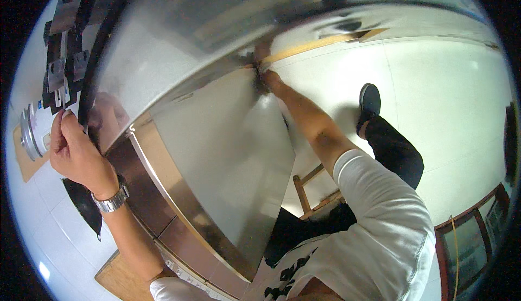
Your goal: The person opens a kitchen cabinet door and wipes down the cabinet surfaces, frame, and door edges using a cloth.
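Observation:
My left hand (75, 154), with a metal-band watch at the wrist, is at the far left beside the dark edge of a large shiny steel panel (171, 49). Its thumb and fingertips pinch the lower end of a thin pale strip (63, 85), in front of a cluster of dark parts (67, 49). My right arm reaches forward, and my right hand (270, 79) is at the panel's lower edge. Blur and shadow hide its fingers, so its grip is unclear. Between my arms lies a smooth grey panel (220, 138) with a metal border.
A round metal-lidded vessel (30, 132) and a wooden board (118, 278) are at the left, near white tiles. A wooden stool-like frame (303, 195) is beside my leg. My shoe (369, 99) rests on the pale floor. Wood-framed glass panes (468, 240) are lower right.

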Demonstrator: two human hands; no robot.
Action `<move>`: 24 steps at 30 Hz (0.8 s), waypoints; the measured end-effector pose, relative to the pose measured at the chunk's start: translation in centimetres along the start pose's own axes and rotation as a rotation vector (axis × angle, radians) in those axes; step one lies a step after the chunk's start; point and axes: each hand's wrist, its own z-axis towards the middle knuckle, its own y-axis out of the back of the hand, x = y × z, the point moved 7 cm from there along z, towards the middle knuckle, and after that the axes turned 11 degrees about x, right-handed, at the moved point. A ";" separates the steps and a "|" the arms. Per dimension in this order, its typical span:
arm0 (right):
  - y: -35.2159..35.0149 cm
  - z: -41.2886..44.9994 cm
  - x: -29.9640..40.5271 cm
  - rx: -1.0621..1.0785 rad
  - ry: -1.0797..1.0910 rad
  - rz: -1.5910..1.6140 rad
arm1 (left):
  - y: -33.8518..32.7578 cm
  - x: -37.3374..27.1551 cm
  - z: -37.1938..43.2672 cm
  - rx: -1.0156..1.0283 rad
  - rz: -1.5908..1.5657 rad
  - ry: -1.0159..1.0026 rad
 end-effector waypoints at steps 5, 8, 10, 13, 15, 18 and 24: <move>0.7 -1.3 -3.7 -0.090 -0.037 0.532 | -0.5 -0.2 -0.2 0.007 0.015 0.012; -2.1 -1.8 -4.5 -0.093 -0.075 0.636 | -0.3 -0.1 -0.3 0.005 -0.058 0.022; -5.1 -2.3 -4.5 -0.088 -0.113 0.721 | -0.4 -0.7 -0.4 -0.020 -0.022 -0.007; -9.9 -5.8 -5.4 -0.065 -0.226 0.894 | -0.7 -0.2 -0.1 0.021 -0.063 0.004; -13.2 -9.3 -5.4 -0.043 -0.312 1.075 | -1.5 -0.8 -0.2 0.036 -0.057 0.028; -14.3 -14.5 -2.4 -0.141 -0.333 1.482 | -3.0 -1.3 -0.2 0.002 -0.133 -0.021; 3.4 -27.7 20.6 -0.194 0.200 1.597 | 0.1 -0.6 0.2 0.031 0.230 -0.054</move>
